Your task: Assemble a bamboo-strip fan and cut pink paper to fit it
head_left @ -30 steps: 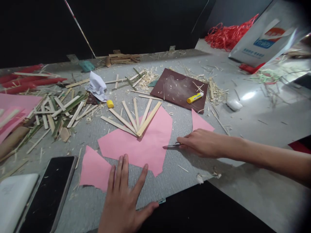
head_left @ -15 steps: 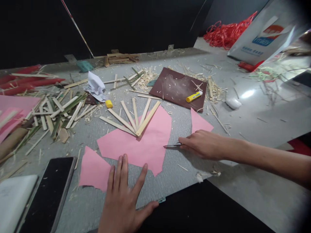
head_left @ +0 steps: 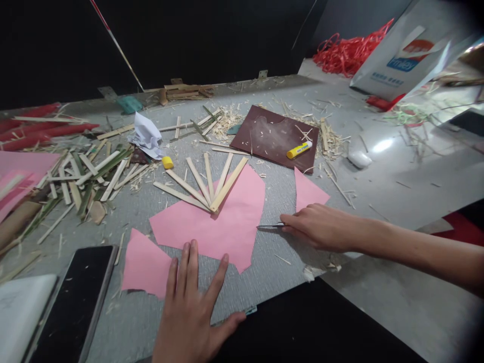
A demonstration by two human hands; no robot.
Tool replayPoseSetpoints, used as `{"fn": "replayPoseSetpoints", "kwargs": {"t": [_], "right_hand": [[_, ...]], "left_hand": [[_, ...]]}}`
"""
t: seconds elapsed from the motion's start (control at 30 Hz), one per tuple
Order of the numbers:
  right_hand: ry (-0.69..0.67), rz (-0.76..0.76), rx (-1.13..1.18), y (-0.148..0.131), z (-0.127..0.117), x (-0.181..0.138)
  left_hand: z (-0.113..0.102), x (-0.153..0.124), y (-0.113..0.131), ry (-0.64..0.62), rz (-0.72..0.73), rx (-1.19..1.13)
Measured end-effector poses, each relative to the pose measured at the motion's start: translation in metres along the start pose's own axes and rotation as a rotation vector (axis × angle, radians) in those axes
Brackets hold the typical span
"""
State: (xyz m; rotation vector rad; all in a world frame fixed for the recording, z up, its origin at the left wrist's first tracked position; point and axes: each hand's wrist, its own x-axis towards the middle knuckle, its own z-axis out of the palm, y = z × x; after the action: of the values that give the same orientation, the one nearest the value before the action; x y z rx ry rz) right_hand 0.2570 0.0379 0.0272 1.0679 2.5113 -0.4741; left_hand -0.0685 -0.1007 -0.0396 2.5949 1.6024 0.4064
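My left hand (head_left: pixel 194 307) lies flat with fingers spread on the grey mat, fingertips pressing the near edge of a large pink paper sheet (head_left: pixel 223 222). A fan of several bamboo strips (head_left: pixel 206 184) rests on the paper's far side. My right hand (head_left: pixel 321 226) is closed around a small knife (head_left: pixel 269 226), whose blade points left and touches the paper's right edge. Smaller pink offcuts lie at the left (head_left: pixel 145 262) and at the right (head_left: pixel 308 190).
A black phone (head_left: pixel 75 302) and a white pad sit at the near left. Bamboo scraps (head_left: pixel 91 174) pile up at the left. A brown board (head_left: pixel 276 136) with a yellow glue stick (head_left: pixel 298 149) lies behind. A yellow cap (head_left: pixel 167 162), crumpled white paper (head_left: pixel 145 133).
Hardly anything has moved; the view has shifted slightly, and my right hand with the knife has stayed at the paper's right edge.
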Motion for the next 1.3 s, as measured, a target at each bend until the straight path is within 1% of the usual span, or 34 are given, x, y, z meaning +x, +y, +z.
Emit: {"fn": "replayPoseSetpoints", "kwargs": {"t": [0.37, 0.53, 0.6, 0.67, 0.73, 0.8, 0.87, 0.97, 1.07, 1.17, 1.3], "right_hand": [[0.035, -0.015, 0.053, 0.003, 0.005, -0.003], [0.066, -0.033, 0.118, 0.01, 0.006, -0.012], [0.11, -0.036, 0.186, 0.015, 0.005, -0.017], [0.186, -0.025, 0.258, 0.02, 0.004, -0.021], [0.266, 0.004, 0.289, 0.025, 0.004, -0.022], [0.313, 0.032, 0.299, 0.028, 0.004, -0.019], [0.332, 0.026, 0.291, 0.03, 0.005, -0.014], [0.351, -0.056, 0.216, 0.034, 0.005, -0.007], [0.36, -0.14, 0.134, 0.037, 0.005, 0.0], [0.36, -0.196, 0.079, 0.038, 0.003, 0.006], [0.358, -0.23, -0.019, 0.033, -0.002, 0.014]], "left_hand": [[0.002, -0.003, -0.003, -0.007, -0.013, -0.019], [0.003, -0.002, -0.005, -0.017, -0.024, -0.049], [0.0, -0.002, -0.004, -0.029, 0.0, -0.043], [-0.003, -0.004, -0.004, -0.028, 0.009, -0.063], [-0.007, -0.007, -0.002, -0.013, -0.011, -0.115], [-0.01, -0.011, -0.001, 0.009, -0.042, -0.162], [-0.014, -0.014, -0.002, 0.014, -0.05, -0.185], [-0.021, -0.012, -0.007, -0.038, -0.043, -0.185], [-0.027, -0.003, -0.015, -0.089, 0.015, -0.189], [-0.026, 0.005, -0.02, -0.123, 0.098, -0.208], [-0.019, 0.011, -0.02, -0.138, 0.092, -0.188]]}}
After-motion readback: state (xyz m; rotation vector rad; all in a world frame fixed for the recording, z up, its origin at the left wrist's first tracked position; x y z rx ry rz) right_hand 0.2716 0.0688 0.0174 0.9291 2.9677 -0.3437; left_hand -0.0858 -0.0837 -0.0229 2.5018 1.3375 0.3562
